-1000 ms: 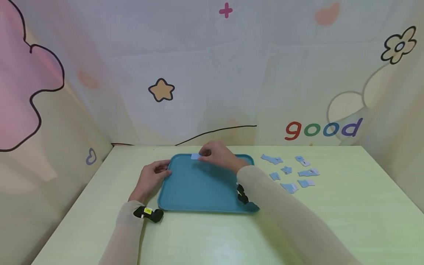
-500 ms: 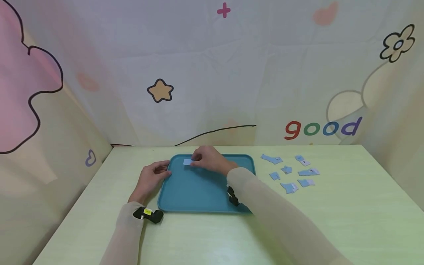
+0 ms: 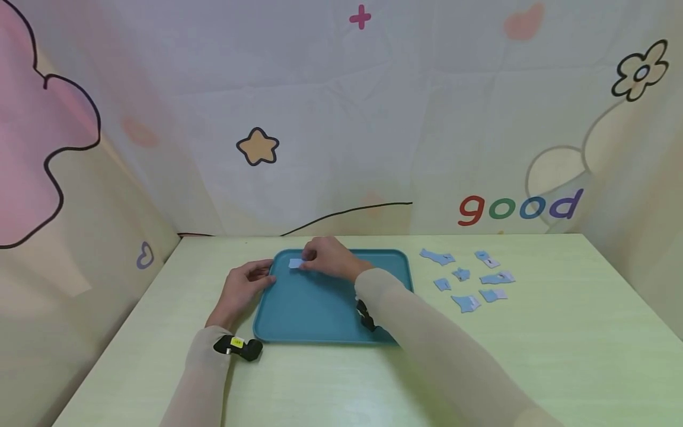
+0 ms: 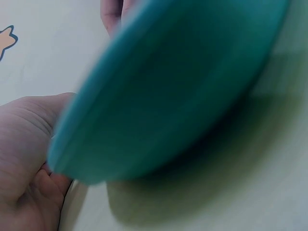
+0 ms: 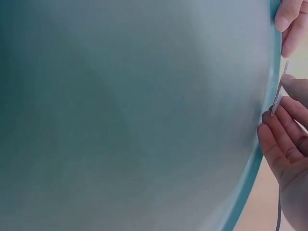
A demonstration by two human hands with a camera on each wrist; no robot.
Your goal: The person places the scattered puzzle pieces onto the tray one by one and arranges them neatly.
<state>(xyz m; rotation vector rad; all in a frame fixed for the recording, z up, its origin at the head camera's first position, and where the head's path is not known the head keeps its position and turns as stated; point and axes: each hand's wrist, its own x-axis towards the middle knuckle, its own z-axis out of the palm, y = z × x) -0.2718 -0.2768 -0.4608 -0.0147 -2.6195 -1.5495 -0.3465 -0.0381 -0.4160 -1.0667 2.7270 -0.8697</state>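
A teal tray lies on the table, its underside near the left wrist camera. My left hand grips the left rim of the tray, thumb on the edge; its other fingers are partly hidden. Above the upper left part of the tray, my right hand pinches a small light blue puzzle piece between thumb and fingers. The right wrist view shows that piece edge-on as a thin flat sheet, with the left hand's fingertips close by at the rim.
Right of the tray, several loose blue puzzle pieces lie spread on the pale table. A printed cloth backdrop stands along the table's back and sides.
My right hand has moved left and slightly nearer with the puzzle piece, from the tray's far rim to its upper left part. The left hand stays at the rim.
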